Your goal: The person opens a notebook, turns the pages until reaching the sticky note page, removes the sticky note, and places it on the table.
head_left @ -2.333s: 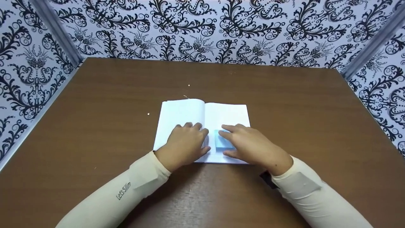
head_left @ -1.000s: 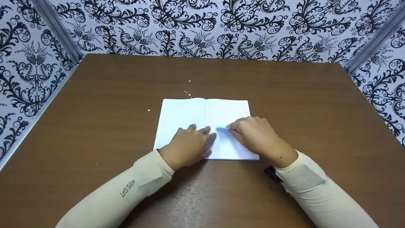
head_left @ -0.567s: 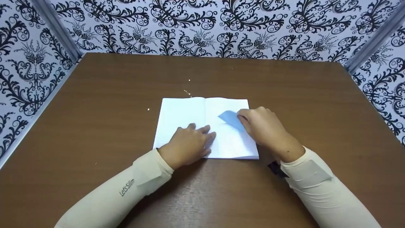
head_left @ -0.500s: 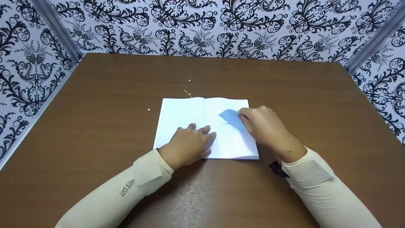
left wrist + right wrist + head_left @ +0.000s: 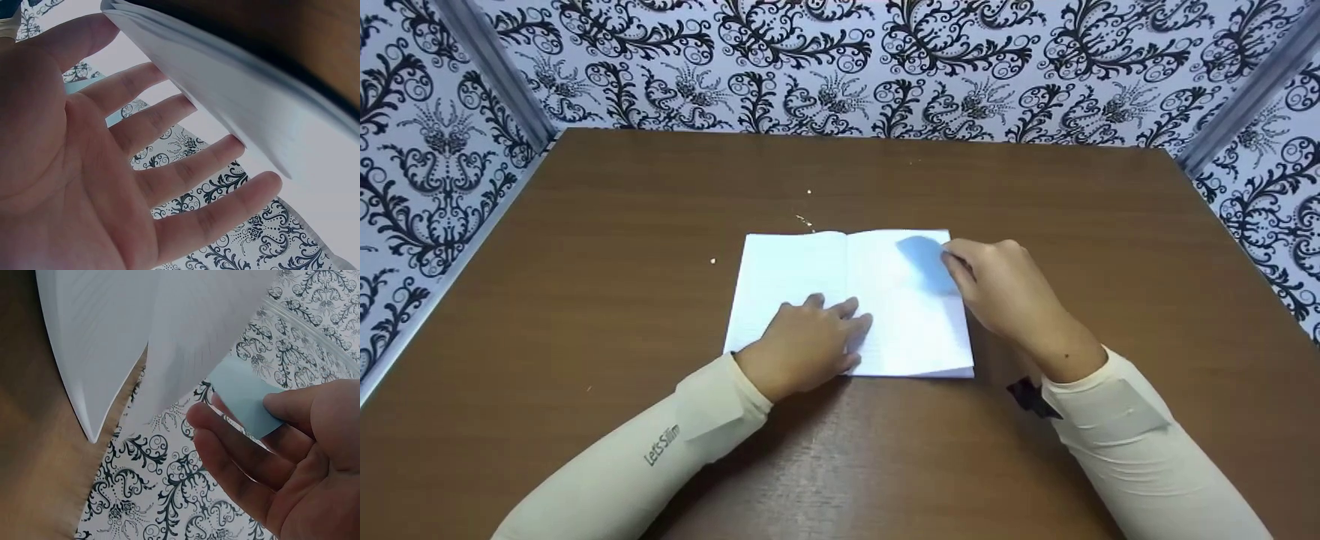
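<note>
— Blue paper, that small sticky note (image 5: pixel 928 261): where is it?
— Pinched between thumb and fingers of the right hand (image 5: pixel 1003 289), over the upper right corner of the open notebook (image 5: pixel 810 262).
— And the left hand (image 5: pixel 808 343)?
— Flat, fingers spread, pressing the notebook's left page near the spine. It lies on a brown wooden table (image 5: pixel 585 225).
— Any writing?
— "Let'sSlim" on the left sleeve (image 5: pixel 661 445). The page lines are too faint to read.
</note>
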### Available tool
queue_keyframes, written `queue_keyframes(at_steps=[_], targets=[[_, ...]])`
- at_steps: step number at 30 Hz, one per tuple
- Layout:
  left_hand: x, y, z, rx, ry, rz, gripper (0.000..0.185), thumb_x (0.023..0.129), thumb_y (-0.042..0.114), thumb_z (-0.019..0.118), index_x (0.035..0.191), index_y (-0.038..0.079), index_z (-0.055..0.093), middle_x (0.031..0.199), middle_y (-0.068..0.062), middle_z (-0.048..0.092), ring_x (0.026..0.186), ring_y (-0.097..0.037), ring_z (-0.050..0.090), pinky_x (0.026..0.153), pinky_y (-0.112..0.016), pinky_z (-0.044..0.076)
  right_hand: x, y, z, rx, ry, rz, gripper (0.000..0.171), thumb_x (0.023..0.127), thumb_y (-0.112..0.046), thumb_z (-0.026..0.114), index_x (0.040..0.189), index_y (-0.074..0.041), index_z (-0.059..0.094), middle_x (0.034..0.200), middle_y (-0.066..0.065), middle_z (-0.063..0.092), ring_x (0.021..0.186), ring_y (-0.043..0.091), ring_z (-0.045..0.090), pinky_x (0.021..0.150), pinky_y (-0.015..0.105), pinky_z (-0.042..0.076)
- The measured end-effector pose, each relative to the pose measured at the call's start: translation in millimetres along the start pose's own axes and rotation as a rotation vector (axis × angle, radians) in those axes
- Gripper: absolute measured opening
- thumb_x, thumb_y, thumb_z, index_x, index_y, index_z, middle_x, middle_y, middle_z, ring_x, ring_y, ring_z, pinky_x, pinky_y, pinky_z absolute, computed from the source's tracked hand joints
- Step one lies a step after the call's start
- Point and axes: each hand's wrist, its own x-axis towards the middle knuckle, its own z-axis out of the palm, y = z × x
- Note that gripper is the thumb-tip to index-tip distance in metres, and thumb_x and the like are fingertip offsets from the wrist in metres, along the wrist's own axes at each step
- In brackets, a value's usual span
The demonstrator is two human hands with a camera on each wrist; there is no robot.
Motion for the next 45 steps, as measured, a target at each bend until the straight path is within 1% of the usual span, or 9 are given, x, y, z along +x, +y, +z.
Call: queue_keyframes(at_steps=[6, 11, 16, 23, 30, 34, 40, 43, 45], targets=[[1.6, 0.0, 3.1, 0.003, -0.006, -0.001, 0.049, 0.098, 0.042, 0.06, 0.142, 0.021, 0.055, 0.147, -0.004, 0.056, 0.118, -0.039, 0.063, 0.076, -0.057, 0.058, 0, 4, -4, -0.019, 0.04, 0.016, 0.022, 0.099, -0.007, 0.057, 0.111, 0.0, 0.073, 0.097, 0.017, 0.076, 0.069, 0.025, 0.063, 0.066, 0.042, 0.053], [-1.0, 0.9, 6.9, 0.015, 0.002, 0.008, 0.049, 0.097, 0.042, 0.061, 0.141, 0.021, 0.056, 0.145, -0.004, 0.058, 0.114, -0.037, 0.065, 0.074, -0.054, 0.059, -5, 15, -4, -0.023, 0.01, 0.033, 0.029, 0.099, -0.005, 0.056, 0.123, -0.004, 0.07, 0.105, 0.019, 0.075, 0.072, 0.028, 0.064, 0.064, 0.042, 0.052], [-2.7, 1.1, 7.3, 0.009, 0.012, 0.012, 0.049, 0.097, 0.042, 0.06, 0.141, 0.02, 0.056, 0.146, -0.004, 0.057, 0.115, -0.038, 0.065, 0.074, -0.054, 0.059, -9, 36, -7, -0.067, -0.026, 0.063, 0.03, 0.098, -0.004, 0.056, 0.125, -0.005, 0.069, 0.112, 0.02, 0.073, 0.09, 0.036, 0.072, 0.074, 0.052, 0.055], [-3.7, -0.6, 7.0, -0.019, -0.014, -0.009, 0.051, 0.098, 0.042, 0.06, 0.143, 0.019, 0.055, 0.148, -0.005, 0.055, 0.121, -0.04, 0.061, 0.079, -0.057, 0.057, -17, 62, -6, -0.137, -0.223, 0.14, 0.029, 0.101, -0.002, 0.05, 0.122, -0.002, 0.07, 0.116, 0.023, 0.071, 0.101, 0.04, 0.07, 0.082, 0.057, 0.054], [-4.4, -4.4, 6.4, -0.062, -0.044, -0.034, 0.052, 0.098, 0.04, 0.06, 0.145, 0.019, 0.053, 0.151, -0.007, 0.051, 0.126, -0.043, 0.058, 0.083, -0.06, 0.056, -19, 67, -5, -0.178, -0.332, 0.158, 0.03, 0.1, -0.001, 0.047, 0.118, 0.001, 0.071, 0.115, 0.023, 0.071, 0.082, 0.028, 0.065, 0.072, 0.048, 0.052], [-4.8, -5.1, 7.5, -0.064, -0.043, -0.04, 0.052, 0.098, 0.041, 0.059, 0.145, 0.019, 0.053, 0.151, -0.007, 0.051, 0.127, -0.043, 0.057, 0.083, -0.06, 0.055, -18, 65, -5, -0.182, -0.39, 0.146, 0.03, 0.099, -0.001, 0.048, 0.119, 0.002, 0.071, 0.118, 0.025, 0.07, 0.088, 0.029, 0.066, 0.078, 0.05, 0.053], [-5.2, -5.9, 6.6, -0.069, -0.046, -0.051, 0.056, 0.097, 0.045, 0.059, 0.145, 0.018, 0.052, 0.152, -0.007, 0.05, 0.129, -0.043, 0.056, 0.085, -0.06, 0.055, -16, 61, -7, -0.139, -0.524, 0.174, 0.034, 0.1, -0.01, 0.048, 0.125, -0.001, 0.069, 0.121, 0.023, 0.068, 0.077, 0.024, 0.057, 0.068, 0.04, 0.048], [-4.7, -5.7, 6.3, -0.075, -0.052, -0.052, 0.058, 0.096, 0.047, 0.06, 0.146, 0.019, 0.051, 0.153, -0.006, 0.05, 0.13, -0.043, 0.054, 0.087, -0.06, 0.054, -16, 60, -6, -0.118, -0.554, 0.202, 0.038, 0.102, -0.024, 0.05, 0.127, -0.001, 0.067, 0.122, 0.021, 0.068, 0.085, 0.027, 0.063, 0.075, 0.047, 0.052], [-4.4, -5.5, 6.4, -0.08, -0.057, -0.054, 0.059, 0.096, 0.047, 0.06, 0.146, 0.019, 0.051, 0.153, -0.006, 0.049, 0.13, -0.042, 0.054, 0.087, -0.06, 0.054, -15, 60, -4, -0.117, -0.566, 0.202, 0.044, 0.104, -0.033, 0.048, 0.129, -0.002, 0.065, 0.128, 0.022, 0.066, 0.103, 0.033, 0.065, 0.091, 0.054, 0.051]])
